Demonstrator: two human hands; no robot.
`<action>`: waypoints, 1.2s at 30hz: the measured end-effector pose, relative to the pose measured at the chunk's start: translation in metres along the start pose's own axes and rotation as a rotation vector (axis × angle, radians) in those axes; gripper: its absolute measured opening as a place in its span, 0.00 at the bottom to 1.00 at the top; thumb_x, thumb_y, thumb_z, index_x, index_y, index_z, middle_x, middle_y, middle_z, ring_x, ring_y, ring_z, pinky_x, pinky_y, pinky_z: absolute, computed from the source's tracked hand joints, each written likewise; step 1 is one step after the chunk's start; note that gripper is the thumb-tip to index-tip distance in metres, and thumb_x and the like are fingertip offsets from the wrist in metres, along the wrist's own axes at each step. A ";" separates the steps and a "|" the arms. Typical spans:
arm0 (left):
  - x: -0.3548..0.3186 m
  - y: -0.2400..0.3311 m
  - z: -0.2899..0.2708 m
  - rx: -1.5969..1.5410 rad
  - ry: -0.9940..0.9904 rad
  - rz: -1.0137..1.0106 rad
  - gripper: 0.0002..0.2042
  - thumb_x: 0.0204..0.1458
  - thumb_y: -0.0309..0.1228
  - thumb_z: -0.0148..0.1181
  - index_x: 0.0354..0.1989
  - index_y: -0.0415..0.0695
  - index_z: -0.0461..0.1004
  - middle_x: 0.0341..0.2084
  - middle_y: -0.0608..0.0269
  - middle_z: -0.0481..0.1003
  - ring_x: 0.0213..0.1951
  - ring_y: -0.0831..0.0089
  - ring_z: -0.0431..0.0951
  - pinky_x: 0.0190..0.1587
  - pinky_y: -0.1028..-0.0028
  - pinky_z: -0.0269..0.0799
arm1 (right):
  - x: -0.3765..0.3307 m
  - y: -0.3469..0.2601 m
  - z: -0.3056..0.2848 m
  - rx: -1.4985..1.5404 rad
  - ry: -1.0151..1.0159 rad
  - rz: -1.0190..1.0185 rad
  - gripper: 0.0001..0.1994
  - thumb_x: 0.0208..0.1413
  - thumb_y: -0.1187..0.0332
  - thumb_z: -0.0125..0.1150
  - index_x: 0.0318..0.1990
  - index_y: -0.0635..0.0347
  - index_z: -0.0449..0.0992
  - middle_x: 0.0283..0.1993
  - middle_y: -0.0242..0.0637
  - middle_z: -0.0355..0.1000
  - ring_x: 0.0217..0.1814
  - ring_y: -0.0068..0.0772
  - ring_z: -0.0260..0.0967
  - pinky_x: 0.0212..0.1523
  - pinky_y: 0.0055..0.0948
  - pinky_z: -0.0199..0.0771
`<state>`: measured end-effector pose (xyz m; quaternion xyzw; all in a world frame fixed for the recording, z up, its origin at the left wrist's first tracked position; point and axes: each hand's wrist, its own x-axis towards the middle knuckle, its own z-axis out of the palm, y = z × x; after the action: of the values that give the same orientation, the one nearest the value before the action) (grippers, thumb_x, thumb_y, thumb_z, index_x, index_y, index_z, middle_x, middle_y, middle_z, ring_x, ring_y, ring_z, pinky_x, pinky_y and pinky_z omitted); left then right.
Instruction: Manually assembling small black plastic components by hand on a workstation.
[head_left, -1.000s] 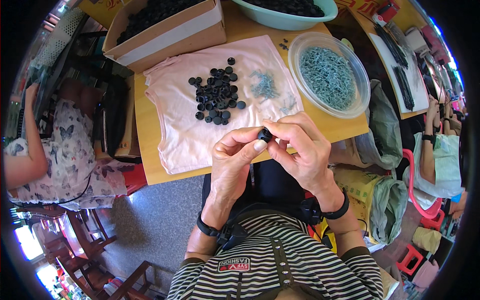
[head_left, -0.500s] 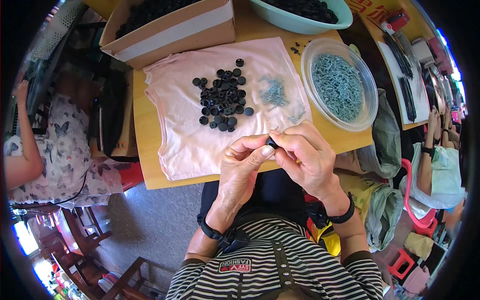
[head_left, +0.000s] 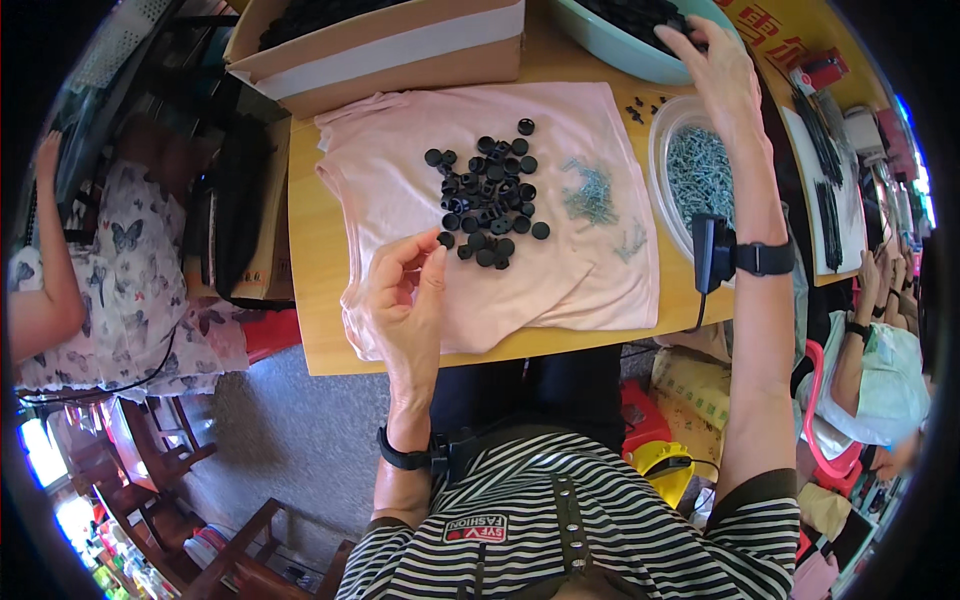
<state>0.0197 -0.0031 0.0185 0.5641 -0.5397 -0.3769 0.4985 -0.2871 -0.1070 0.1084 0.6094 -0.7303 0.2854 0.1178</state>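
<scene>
A pile of small black round parts [head_left: 488, 200] lies on a pink cloth [head_left: 580, 290] spread over a wooden table [head_left: 315, 300]. My left hand [head_left: 405, 305] hovers at the pile's lower left edge, thumb and fingers loosely curled and apart, with nothing seen in them. My right hand [head_left: 715, 70] is stretched far forward, palm down and fingers spread, over the rim of a teal bowl [head_left: 600, 45] that holds black parts. A small heap of bluish screws [head_left: 590, 190] lies on the cloth to the right of the pile.
A clear round tub of bluish screws [head_left: 700, 175] stands under my right forearm. A cardboard box [head_left: 400, 50] of black parts sits at the back left. One person [head_left: 120, 270] sits on the left, another [head_left: 880, 370] on the right. Wooden chairs [head_left: 160, 470] stand at lower left.
My hands were together in front of me, pinching one small black part. They have separated: the right hand has reached out to the teal bowl, the left has moved to the pile.
</scene>
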 end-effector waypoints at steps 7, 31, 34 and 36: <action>-0.001 -0.010 -0.003 -0.073 0.004 0.011 0.14 0.52 0.21 0.57 0.48 0.37 0.71 0.36 0.61 0.73 0.31 0.81 0.73 0.36 0.83 0.71 | -0.105 -0.093 0.004 0.619 -0.585 -0.134 0.12 0.45 0.73 0.63 0.40 0.59 0.74 0.37 0.37 0.71 0.36 0.36 0.70 0.36 0.30 0.71; -0.014 0.023 0.032 0.079 -0.222 0.259 0.08 0.50 0.22 0.58 0.39 0.40 0.76 0.34 0.63 0.73 0.30 0.79 0.71 0.32 0.81 0.67 | -0.200 -0.043 -0.028 0.631 -0.340 0.141 0.11 0.41 0.83 0.58 0.34 0.63 0.70 0.31 0.38 0.67 0.32 0.34 0.70 0.30 0.28 0.72; -0.016 0.038 0.053 0.114 -0.284 0.303 0.06 0.49 0.21 0.58 0.35 0.39 0.76 0.29 0.62 0.74 0.25 0.77 0.72 0.29 0.79 0.68 | -0.208 -0.033 -0.030 0.428 -0.244 -0.080 0.13 0.37 0.83 0.59 0.35 0.63 0.71 0.32 0.38 0.66 0.36 0.37 0.68 0.36 0.30 0.72; -0.017 0.047 0.066 0.129 -0.398 0.331 0.05 0.48 0.20 0.58 0.34 0.38 0.76 0.29 0.60 0.74 0.26 0.74 0.73 0.29 0.78 0.68 | -0.213 -0.031 -0.031 0.402 -0.240 -0.113 0.14 0.37 0.83 0.59 0.36 0.63 0.72 0.34 0.38 0.66 0.38 0.38 0.67 0.38 0.30 0.71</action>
<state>-0.0567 0.0073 0.0479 0.4135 -0.7348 -0.3587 0.4005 -0.2145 0.0823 0.0312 0.6901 -0.6322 0.3436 -0.0775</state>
